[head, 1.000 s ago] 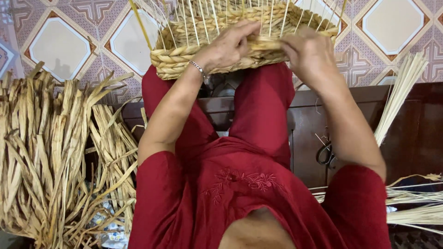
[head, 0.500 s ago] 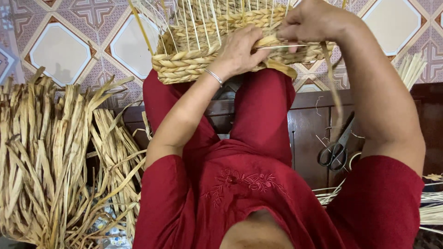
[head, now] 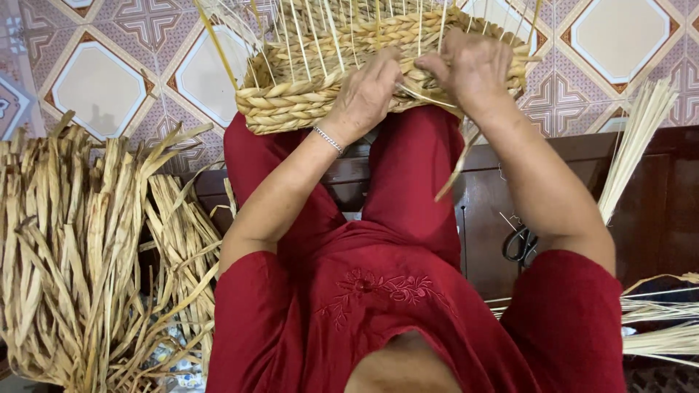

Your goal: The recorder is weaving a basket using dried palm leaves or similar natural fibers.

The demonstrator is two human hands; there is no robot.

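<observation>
A half-made tan woven straw basket (head: 306, 102) rests on the person's knees at 12 o'clock in the view, with thin pale upright sticks (head: 320, 36) poking up from its braided rim. The left hand (head: 368, 94) lies on the rim with its fingers curled down over the braid. Just beside it, at 1 o'clock, the right hand (head: 473, 69) pinches a flat tan straw strand (head: 455, 171), which hangs down past the wrist. The strand seems to run between both hands, but that spot is hard to see. A thin silver bracelet (head: 328, 140) sits on the left wrist. At 8 o'clock lies a big heap of dry straw strips (head: 80, 255). At 3 o'clock, black scissors (head: 520, 244) lie on a dark wooden surface (head: 655, 211). A bundle of pale thin reeds (head: 633, 142) leans nearby.
</observation>
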